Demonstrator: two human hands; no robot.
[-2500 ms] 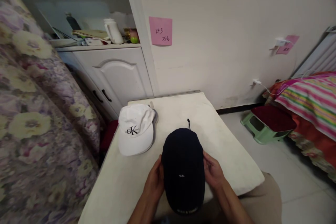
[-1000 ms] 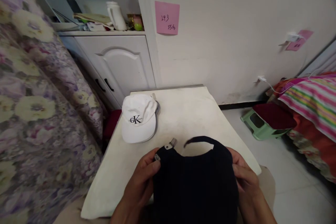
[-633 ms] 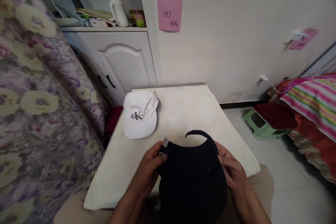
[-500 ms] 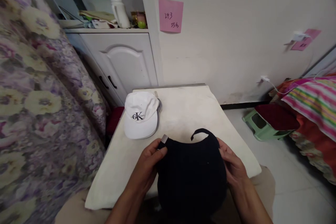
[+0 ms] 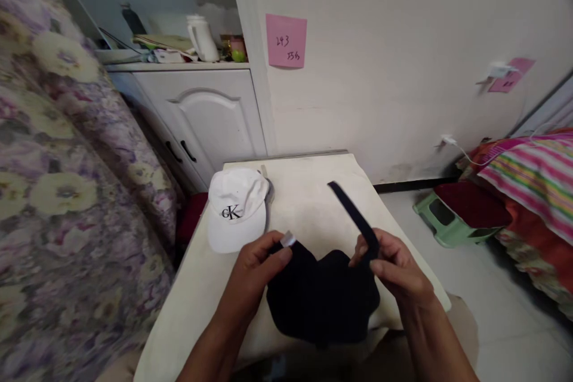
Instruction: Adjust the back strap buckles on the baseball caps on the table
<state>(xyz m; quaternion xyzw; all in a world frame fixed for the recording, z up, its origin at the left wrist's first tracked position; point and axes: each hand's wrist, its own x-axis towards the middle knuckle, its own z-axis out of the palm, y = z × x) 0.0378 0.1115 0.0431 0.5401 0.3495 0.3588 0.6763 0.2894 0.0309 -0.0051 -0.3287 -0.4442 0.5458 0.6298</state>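
Observation:
A black cap (image 5: 322, 298) is held between both hands over the near part of the table. My left hand (image 5: 264, 262) pinches its back edge beside a small silver buckle (image 5: 287, 239). Gripped in my right hand (image 5: 398, 262) is the base of the cap's loose back strap (image 5: 351, 209), whose free end sticks up and away to the far left. The buckle and strap are apart. On the table left of my hands lies a white cap (image 5: 237, 209) with a black "CK" logo, its brim toward me.
The cream-covered table (image 5: 304, 197) stands against the wall. A floral curtain (image 5: 67, 191) hangs at left, near a white cabinet (image 5: 210, 113) with a white jug (image 5: 203, 39) on it. At right is a green stool (image 5: 441, 215) beside a bed with striped cloth (image 5: 532, 161).
My right hand has shifted from the cap's side to the strap, which was curled and now stands out straight. The black cap has tilted and folded in. The view has shifted slightly.

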